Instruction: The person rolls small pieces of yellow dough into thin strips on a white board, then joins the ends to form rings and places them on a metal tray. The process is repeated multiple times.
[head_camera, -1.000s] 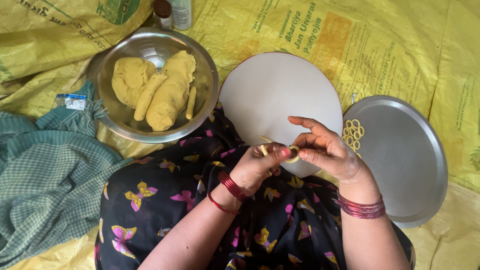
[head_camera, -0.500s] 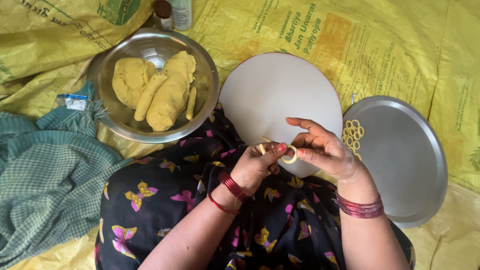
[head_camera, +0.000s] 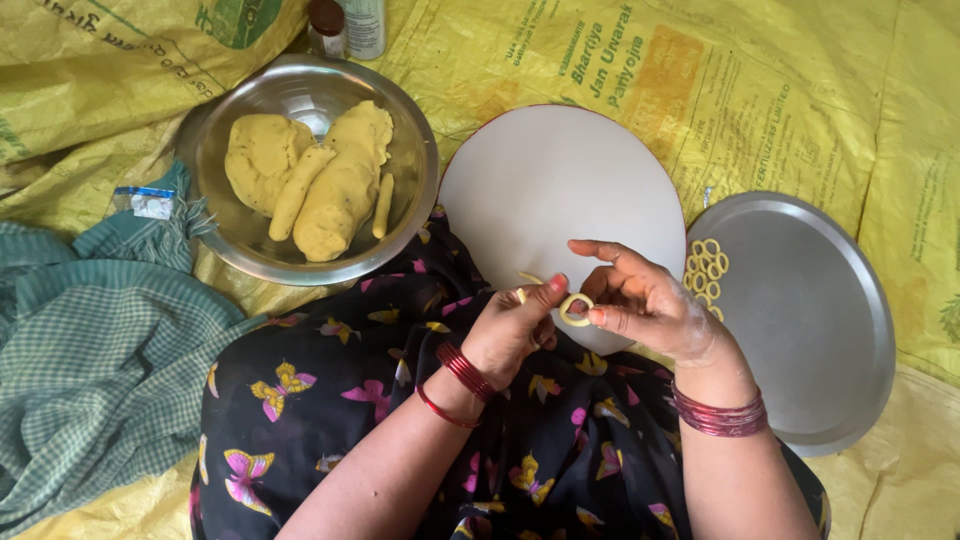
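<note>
Over the near edge of a round white board (head_camera: 560, 180), my right hand (head_camera: 645, 300) pinches a small yellow dough ring (head_camera: 574, 308) between thumb and fingers. My left hand (head_camera: 515, 330) sits just left of it and holds a thin strip of the same dough (head_camera: 527, 284) in its fingertips. Both wrists wear red bangles. A steel bowl (head_camera: 405, 210) at the upper left holds lumps and rolls of yellow dough (head_camera: 320, 175). On the steel plate (head_camera: 810, 320) to the right, several finished dough rings (head_camera: 705, 268) lie near its left rim.
A green checked cloth (head_camera: 90, 360) lies at the left. Two small bottles (head_camera: 345, 25) stand behind the bowl. Yellow printed sacking (head_camera: 780, 90) covers the floor. My lap, in black butterfly-print fabric (head_camera: 330, 370), fills the foreground.
The dough strip between my hands has been curled into a closed ring, now held by my right hand. My hands stayed over the board's near edge.
</note>
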